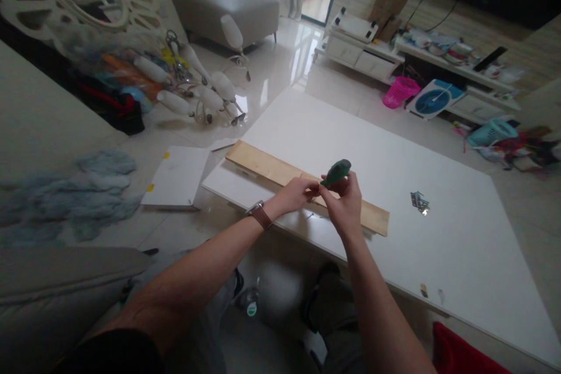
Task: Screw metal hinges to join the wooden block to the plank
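My right hand is closed around a green-handled screwdriver, which slants with its handle up and away. Pressed together near the screwdriver's lower end are the fingers of my left hand; whatever they pinch is hidden. Both hands are over a long, narrow wooden board, which lies along the near edge of a large white panel. Beside my hands, a small dark screw-like piece lies on the panel. Further right sits a cluster of metal hardware.
A smaller white board lies on the floor at left, below a lamp fixture with white shades. A clear bottle stands near my feet. Beyond the panel are a pink basket and a blue fan.
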{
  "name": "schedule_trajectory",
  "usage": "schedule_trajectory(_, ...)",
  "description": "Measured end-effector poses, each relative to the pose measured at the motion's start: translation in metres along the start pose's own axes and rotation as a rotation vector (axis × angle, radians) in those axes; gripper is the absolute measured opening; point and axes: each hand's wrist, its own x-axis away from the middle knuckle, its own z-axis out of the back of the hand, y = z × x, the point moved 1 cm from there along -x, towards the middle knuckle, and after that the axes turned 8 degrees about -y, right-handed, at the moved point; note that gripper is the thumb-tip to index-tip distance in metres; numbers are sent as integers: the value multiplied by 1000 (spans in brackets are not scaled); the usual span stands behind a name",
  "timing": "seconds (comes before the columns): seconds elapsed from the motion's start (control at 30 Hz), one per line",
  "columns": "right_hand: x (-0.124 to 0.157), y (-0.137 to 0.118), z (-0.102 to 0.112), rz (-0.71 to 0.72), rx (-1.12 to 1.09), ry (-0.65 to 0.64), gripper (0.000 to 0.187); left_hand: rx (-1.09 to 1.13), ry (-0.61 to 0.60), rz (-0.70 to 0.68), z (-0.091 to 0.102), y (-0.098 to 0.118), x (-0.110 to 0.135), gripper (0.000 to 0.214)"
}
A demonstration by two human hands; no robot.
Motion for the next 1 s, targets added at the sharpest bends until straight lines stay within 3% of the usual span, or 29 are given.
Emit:
schedule_trajectory(0.23,-2,-1,1,-57,102,-8,38,15,91,39,-4,2,1,15)
schedule_trajectory(0.57,-1,-1,0,-23,24,-11,36,37,10,42,0,5,1,24)
schedule_trajectory(0.77,-3,6,2,-94,138,-32,34,-20,90,60,-3,4,2,14)
schedule_trajectory(1.0,-1,1,4,-76,256,3,23,34,12,53,-2,4,1,16)
